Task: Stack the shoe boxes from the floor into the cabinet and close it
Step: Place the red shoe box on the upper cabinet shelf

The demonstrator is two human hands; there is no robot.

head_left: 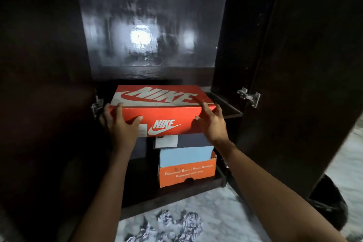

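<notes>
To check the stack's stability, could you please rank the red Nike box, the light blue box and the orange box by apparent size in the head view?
1. red Nike box, largest, though nearest
2-3. orange box and light blue box: fronts look alike, unranked

Orange box [187, 173] on cabinet floor [141, 179]
</notes>
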